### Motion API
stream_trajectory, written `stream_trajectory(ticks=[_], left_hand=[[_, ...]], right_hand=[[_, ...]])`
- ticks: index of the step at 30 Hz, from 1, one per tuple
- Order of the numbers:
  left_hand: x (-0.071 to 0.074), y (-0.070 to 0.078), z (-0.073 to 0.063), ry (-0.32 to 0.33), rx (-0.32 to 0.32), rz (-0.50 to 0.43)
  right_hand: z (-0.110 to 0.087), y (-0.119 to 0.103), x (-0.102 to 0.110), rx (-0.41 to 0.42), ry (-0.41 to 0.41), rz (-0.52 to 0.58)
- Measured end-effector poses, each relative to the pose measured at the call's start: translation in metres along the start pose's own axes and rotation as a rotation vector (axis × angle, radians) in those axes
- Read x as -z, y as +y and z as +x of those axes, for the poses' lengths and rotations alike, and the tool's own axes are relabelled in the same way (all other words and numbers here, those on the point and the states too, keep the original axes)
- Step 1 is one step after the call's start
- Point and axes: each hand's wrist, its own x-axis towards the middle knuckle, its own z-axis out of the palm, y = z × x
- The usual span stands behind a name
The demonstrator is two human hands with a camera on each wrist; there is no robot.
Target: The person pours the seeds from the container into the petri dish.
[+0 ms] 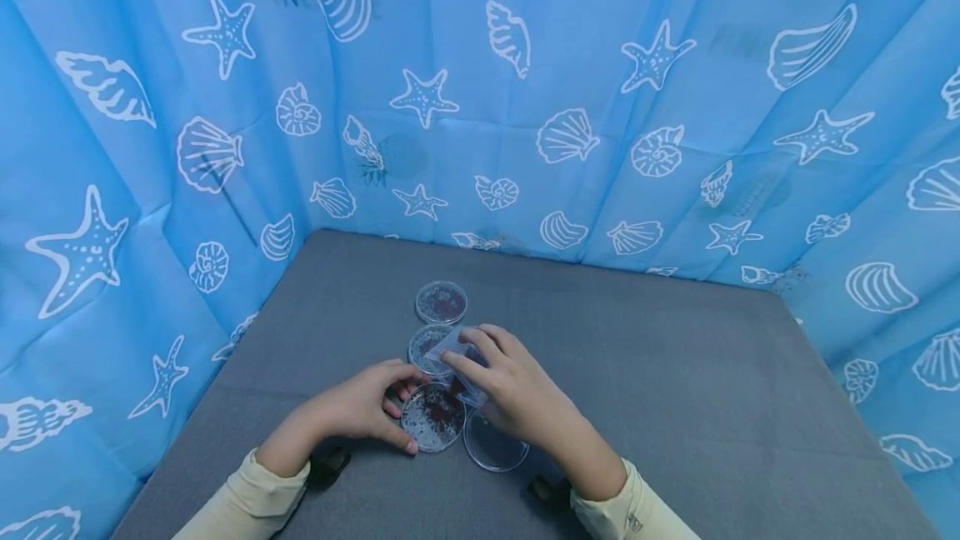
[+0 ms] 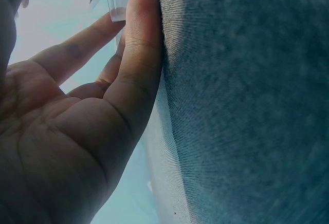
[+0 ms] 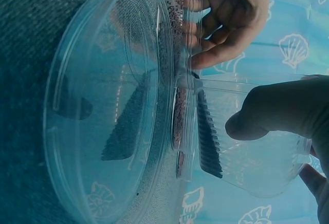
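Note:
My left hand [image 1: 367, 402] holds the left side of a round clear petri dish [image 1: 442, 433] scattered with dark red granules, thumb at the near rim and fingers farther back. My right hand [image 1: 517, 382] grips a clear plastic container [image 3: 257, 167], tilted over this dish's right edge. Dark matter shows along the container's lower edge in the right wrist view; whether any is falling out, I cannot tell. Beside the filled dish, below the right hand, lies a clear dish or lid [image 1: 496, 444] through which the grey cloth shows.
Two more round dishes with dark bits stand in a row behind, the middle dish [image 1: 420, 347] partly hidden by the container and the far dish [image 1: 441, 302] beyond it. Grey cloth [image 1: 660, 373] covers the table. A blue shell-print curtain [image 1: 480, 140] encloses its back and sides.

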Motion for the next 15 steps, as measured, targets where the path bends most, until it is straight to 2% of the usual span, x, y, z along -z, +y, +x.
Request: stream_trajectory(ticks=[7, 15], left_hand=[[0.0001, 0.0026, -0.0004, 0.005, -0.026, 0.025], [-0.0004, 0.0004, -0.0003, 0.001, -0.021, 0.012]], right_hand=[[0.0008, 0.0003, 0.0003, -0.005, -0.001, -0.010], [-0.0001, 0.0024, 0.0000, -0.013, 0.030, 0.010]])
